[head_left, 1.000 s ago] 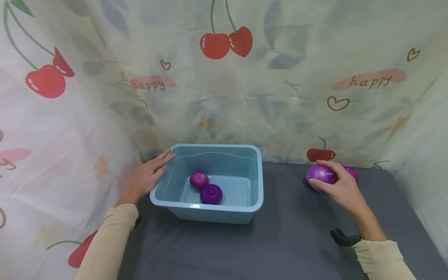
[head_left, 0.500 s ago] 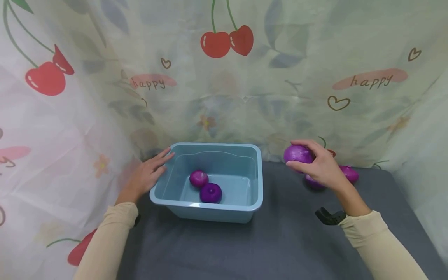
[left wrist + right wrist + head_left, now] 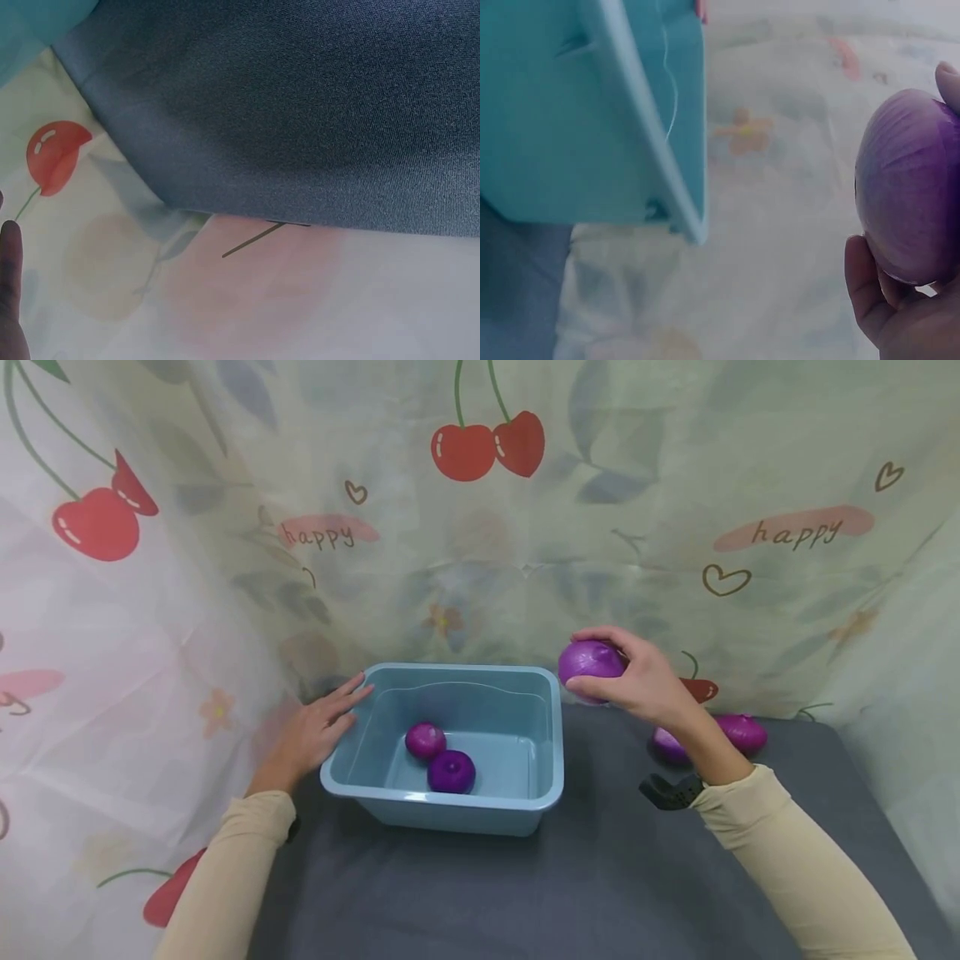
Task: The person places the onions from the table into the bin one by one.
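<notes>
My right hand [image 3: 643,683] grips a purple onion [image 3: 588,667] between thumb and fingers, raised beside the right rim of the light blue basin [image 3: 450,817]. The right wrist view shows the same onion [image 3: 911,184] close up, apart from the basin wall [image 3: 547,112]. Two purple round items lie on the basin floor: a smaller onion-like one [image 3: 425,741] and a darker one [image 3: 452,772] touching it. My left hand [image 3: 315,737] rests with extended fingers against the basin's left rim. Only part of a left finger [image 3: 10,270] appears in the left wrist view.
At the table's back right lie another purple onion [image 3: 669,747], partly hidden by the right arm, and a pinkish-purple one [image 3: 742,735]. The dark grey table [image 3: 465,893] meets a cherry-printed curtain [image 3: 510,552] at the back and left.
My right hand has lifted the onion off the table and carried it leftward to the basin's right side, uncovering the ones behind. The left hand has stayed at the rim.
</notes>
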Demonstrator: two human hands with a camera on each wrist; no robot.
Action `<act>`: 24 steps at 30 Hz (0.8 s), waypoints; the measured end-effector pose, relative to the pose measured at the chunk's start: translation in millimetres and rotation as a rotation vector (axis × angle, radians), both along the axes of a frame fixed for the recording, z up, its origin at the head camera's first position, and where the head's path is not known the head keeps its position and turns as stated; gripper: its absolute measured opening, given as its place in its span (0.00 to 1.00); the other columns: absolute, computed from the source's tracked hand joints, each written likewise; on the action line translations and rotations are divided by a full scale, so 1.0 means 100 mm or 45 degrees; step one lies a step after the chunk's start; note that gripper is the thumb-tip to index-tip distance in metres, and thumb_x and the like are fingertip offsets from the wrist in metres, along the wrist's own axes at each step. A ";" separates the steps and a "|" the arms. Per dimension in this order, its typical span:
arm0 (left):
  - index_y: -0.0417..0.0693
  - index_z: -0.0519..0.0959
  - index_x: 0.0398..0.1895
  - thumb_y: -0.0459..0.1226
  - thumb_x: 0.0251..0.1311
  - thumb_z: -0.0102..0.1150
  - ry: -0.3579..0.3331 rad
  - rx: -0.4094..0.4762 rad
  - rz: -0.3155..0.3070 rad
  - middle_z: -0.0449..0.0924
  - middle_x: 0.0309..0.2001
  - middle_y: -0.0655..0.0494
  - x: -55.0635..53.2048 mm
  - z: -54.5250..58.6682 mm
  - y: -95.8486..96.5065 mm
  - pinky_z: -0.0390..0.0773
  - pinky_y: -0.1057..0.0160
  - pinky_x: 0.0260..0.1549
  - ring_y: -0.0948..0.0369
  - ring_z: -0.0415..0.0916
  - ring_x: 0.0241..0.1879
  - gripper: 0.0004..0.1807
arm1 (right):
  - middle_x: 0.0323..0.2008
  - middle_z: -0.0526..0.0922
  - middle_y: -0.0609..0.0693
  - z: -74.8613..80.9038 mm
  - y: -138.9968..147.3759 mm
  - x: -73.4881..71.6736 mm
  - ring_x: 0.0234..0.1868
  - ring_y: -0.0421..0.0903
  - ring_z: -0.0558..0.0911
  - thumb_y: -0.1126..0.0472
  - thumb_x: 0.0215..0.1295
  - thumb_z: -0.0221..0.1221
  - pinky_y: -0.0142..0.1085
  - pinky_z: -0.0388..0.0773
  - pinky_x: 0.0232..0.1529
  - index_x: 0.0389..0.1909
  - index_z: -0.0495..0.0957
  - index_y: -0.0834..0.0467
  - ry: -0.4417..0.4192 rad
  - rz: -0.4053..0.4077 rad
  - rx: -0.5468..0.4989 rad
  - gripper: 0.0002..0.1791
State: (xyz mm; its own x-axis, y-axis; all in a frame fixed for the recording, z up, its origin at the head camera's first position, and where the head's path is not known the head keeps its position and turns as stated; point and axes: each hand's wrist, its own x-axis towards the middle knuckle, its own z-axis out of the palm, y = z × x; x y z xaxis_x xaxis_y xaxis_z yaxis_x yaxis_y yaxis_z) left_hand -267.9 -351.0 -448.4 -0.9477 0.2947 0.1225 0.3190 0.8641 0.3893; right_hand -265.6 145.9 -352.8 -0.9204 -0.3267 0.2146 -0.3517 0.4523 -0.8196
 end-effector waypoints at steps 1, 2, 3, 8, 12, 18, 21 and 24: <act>0.72 0.60 0.79 0.49 0.79 0.40 -0.001 -0.003 -0.001 0.50 0.83 0.66 0.00 0.00 0.00 0.63 0.32 0.70 0.44 0.59 0.78 0.27 | 0.67 0.74 0.52 0.01 -0.04 -0.02 0.60 0.58 0.77 0.50 0.59 0.72 0.53 0.85 0.51 0.67 0.73 0.44 0.004 0.018 -0.008 0.34; 0.72 0.60 0.79 0.49 0.79 0.40 -0.005 -0.002 -0.003 0.50 0.83 0.66 0.01 0.00 -0.01 0.63 0.33 0.70 0.44 0.59 0.78 0.27 | 0.66 0.75 0.53 0.03 -0.09 -0.03 0.60 0.58 0.77 0.51 0.59 0.72 0.52 0.85 0.50 0.67 0.73 0.45 0.008 0.040 -0.015 0.34; 0.72 0.60 0.79 0.49 0.79 0.40 -0.007 -0.001 -0.003 0.50 0.83 0.66 0.01 -0.01 -0.01 0.63 0.33 0.70 0.44 0.59 0.78 0.27 | 0.66 0.75 0.52 0.03 -0.14 -0.05 0.60 0.57 0.78 0.51 0.59 0.73 0.52 0.85 0.50 0.67 0.74 0.46 0.014 0.059 -0.018 0.34; 0.69 0.61 0.79 0.47 0.79 0.41 0.002 0.005 -0.015 0.51 0.83 0.65 0.02 -0.02 -0.03 0.64 0.33 0.69 0.43 0.59 0.78 0.27 | 0.63 0.77 0.51 0.05 -0.42 -0.14 0.58 0.55 0.79 0.52 0.57 0.74 0.49 0.86 0.49 0.65 0.75 0.46 0.019 0.145 -0.053 0.34; 0.70 0.61 0.79 0.47 0.79 0.41 0.017 0.006 -0.020 0.51 0.83 0.65 0.01 -0.03 -0.04 0.64 0.34 0.69 0.43 0.60 0.78 0.27 | 0.61 0.78 0.50 0.06 -0.64 -0.20 0.55 0.53 0.80 0.53 0.57 0.74 0.47 0.85 0.49 0.64 0.76 0.46 0.004 0.221 -0.082 0.33; 0.70 0.61 0.79 0.48 0.79 0.41 0.023 0.022 -0.029 0.51 0.83 0.65 0.00 -0.04 -0.04 0.62 0.33 0.71 0.44 0.59 0.78 0.27 | 0.61 0.78 0.49 0.07 -1.02 -0.24 0.56 0.50 0.80 0.53 0.56 0.74 0.44 0.84 0.50 0.63 0.76 0.47 0.047 0.353 -0.062 0.33; 0.70 0.61 0.79 0.47 0.79 0.41 0.030 0.031 -0.035 0.51 0.82 0.65 -0.01 -0.04 -0.04 0.62 0.33 0.71 0.44 0.59 0.78 0.27 | 0.61 0.76 0.48 0.08 -1.21 -0.26 0.57 0.47 0.78 0.50 0.54 0.75 0.41 0.85 0.49 0.62 0.77 0.46 0.096 0.389 -0.027 0.33; 0.70 0.61 0.79 0.47 0.79 0.41 0.036 0.031 -0.036 0.51 0.82 0.66 -0.03 -0.03 -0.03 0.62 0.33 0.71 0.44 0.59 0.78 0.27 | 0.60 0.76 0.46 0.08 -1.38 -0.30 0.56 0.45 0.78 0.48 0.54 0.75 0.39 0.85 0.48 0.62 0.77 0.46 0.119 0.407 -0.003 0.34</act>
State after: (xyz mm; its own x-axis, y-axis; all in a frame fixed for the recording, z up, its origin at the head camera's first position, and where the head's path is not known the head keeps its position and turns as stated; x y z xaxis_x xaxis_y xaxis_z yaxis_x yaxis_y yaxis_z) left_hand -270.8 -354.0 -451.7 -0.9350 0.3179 0.1570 0.3545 0.8449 0.4007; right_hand -295.7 8.3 -344.7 -0.7477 -0.5954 0.2940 -0.5490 0.3053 -0.7781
